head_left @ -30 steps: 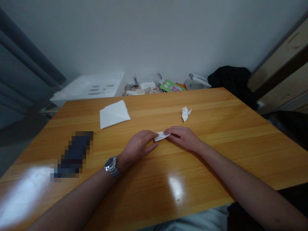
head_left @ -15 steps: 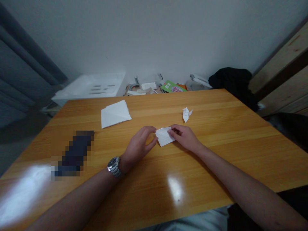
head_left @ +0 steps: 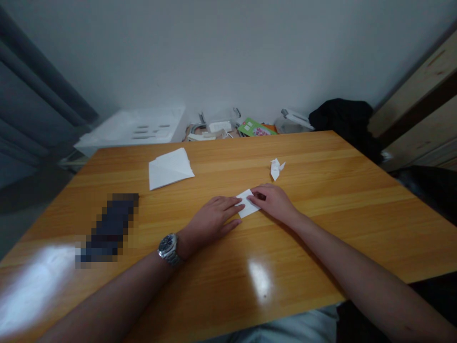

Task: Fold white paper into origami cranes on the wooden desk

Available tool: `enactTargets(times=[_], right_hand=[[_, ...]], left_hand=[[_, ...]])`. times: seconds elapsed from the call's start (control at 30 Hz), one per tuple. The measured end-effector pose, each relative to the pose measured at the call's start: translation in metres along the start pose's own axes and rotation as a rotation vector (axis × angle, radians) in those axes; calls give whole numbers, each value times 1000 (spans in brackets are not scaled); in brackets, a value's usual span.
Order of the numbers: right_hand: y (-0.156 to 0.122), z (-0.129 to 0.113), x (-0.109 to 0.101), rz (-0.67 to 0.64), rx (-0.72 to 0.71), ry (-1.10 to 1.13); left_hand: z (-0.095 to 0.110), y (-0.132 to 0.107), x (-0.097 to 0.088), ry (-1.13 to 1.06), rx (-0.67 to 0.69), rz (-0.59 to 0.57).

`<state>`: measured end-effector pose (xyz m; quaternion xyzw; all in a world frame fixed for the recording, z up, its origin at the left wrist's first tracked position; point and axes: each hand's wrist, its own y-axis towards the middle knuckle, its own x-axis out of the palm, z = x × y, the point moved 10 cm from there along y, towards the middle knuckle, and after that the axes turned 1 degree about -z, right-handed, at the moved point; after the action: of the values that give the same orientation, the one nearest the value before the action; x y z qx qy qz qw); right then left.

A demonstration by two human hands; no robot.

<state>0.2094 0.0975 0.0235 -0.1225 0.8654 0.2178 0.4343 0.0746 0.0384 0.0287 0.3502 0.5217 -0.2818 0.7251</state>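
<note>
A small folded sheet of white paper point(head_left: 250, 210) lies on the wooden table between my two hands. My left hand point(head_left: 210, 218), with a metal watch point(head_left: 168, 247) on its wrist, rests palm down with its fingers stretched out, some fingertips on the paper's left part. The right edge of the paper is between the thumb and fingers of my right hand point(head_left: 276, 202); part of that grip is hidden. Beyond my right hand a small folded white paper figure point(head_left: 276, 168) sits on the table.
A stack of white paper sheets point(head_left: 170, 169) lies at the back left of the table point(head_left: 321, 162). A pixelated dark object point(head_left: 110, 228) is at the left. Behind the table are a white foam tray point(head_left: 132, 126), a green booklet point(head_left: 255, 127) and a black cloth-like heap point(head_left: 341, 116).
My left hand has gone from a curved shape at the paper's left edge to lying flat, fingertips on the paper. The paper now looks narrower. My right hand has barely moved.
</note>
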Motion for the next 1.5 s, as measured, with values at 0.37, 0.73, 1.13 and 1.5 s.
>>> enactTargets(times=[0.37,0.73,1.13,1.5], right_hand=[[-7,-26,-5,-19,-291,28],[-12,-28,7,-79,-379,12],[-15,-45,6,-114,-436,43],[-9,-30,-7,-74,-370,39]], left_hand=[[-10,-1,-4,39,-92,20],[-16,-3,-9,52,-124,71],[-13,-2,-10,41,-126,54],[-16,-3,-17,41,-160,91]])
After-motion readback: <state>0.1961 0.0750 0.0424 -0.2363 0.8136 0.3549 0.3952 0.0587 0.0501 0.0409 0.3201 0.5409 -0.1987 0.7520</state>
